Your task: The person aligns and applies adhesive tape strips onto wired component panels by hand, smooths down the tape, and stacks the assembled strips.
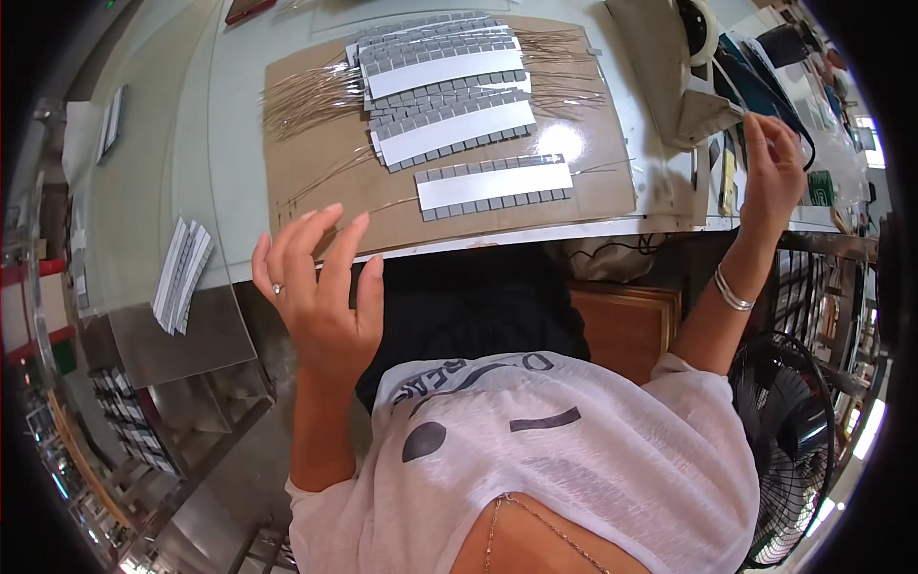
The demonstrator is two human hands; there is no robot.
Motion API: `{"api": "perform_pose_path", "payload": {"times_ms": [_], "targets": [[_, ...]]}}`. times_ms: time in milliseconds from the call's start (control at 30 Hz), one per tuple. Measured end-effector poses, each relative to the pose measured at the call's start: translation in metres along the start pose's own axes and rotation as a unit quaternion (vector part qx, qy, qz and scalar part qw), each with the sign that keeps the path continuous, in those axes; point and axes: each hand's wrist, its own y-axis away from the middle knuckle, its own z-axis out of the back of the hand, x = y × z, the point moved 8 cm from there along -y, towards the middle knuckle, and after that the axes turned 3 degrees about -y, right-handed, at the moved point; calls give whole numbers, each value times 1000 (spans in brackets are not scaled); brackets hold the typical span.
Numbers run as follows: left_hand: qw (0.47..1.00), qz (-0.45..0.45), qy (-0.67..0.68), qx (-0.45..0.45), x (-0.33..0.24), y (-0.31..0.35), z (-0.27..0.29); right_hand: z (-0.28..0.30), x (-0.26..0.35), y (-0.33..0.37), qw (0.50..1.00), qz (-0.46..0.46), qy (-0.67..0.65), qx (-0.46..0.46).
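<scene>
A single white strip (495, 188) edged with grey square tiles lies on a brown cardboard sheet (598, 196), with a thin wire running out at each end. Behind it are heaped several similar strips (449, 72), their wires fanning out to both sides. My left hand (320, 277) hovers by the sheet's near left corner, fingers spread and holding nothing. Out at the right, my right hand (775, 172) has its fingertips together at the front tip of a beige tape dispenser (660, 72). Whatever is between those fingertips is too small to make out.
More tile-edged strips (182, 277) lie at the table's left edge. A yellow tool (729, 182) rests right of the dispenser. A black fan (784, 430) stands below my right arm. Dark cables (622, 249) hang under the table's front edge.
</scene>
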Motion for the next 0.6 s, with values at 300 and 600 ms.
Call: {"api": "perform_pose_path", "payload": {"times_ms": [300,600], "targets": [[993,23,75,-87,-9,29,7,-28,-24,33,975,73,167,127],[958,-73,275,38,-55,-7,-8,-79,179,134,895,213,-60,387]]}}
